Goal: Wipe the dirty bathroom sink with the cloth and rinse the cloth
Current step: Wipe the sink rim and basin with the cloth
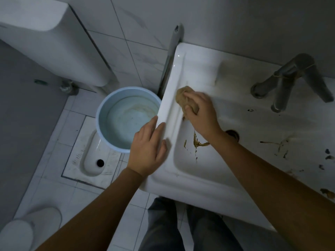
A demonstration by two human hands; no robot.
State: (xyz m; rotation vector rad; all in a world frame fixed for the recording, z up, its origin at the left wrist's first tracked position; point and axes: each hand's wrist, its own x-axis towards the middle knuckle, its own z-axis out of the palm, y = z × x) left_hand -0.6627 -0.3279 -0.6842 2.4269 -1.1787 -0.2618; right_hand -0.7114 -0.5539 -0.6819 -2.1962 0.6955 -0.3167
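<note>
Pressing a brown cloth [183, 99], gripped in the right hand [200, 115], against the inner left edge of the sink [199, 171]. Bracing with the left hand [148, 144], flat and straight-fingered, on that edge's rim. Brown smears [197, 142] at mid-basin; pale blue bucket [126, 118] on the floor [50, 182] beside.

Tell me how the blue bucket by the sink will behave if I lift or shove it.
The bucket seems to hold water, so it is probably heavy and may slosh when shoved. It appears to sit partly over the squat pan, so a push could tip it.
</note>
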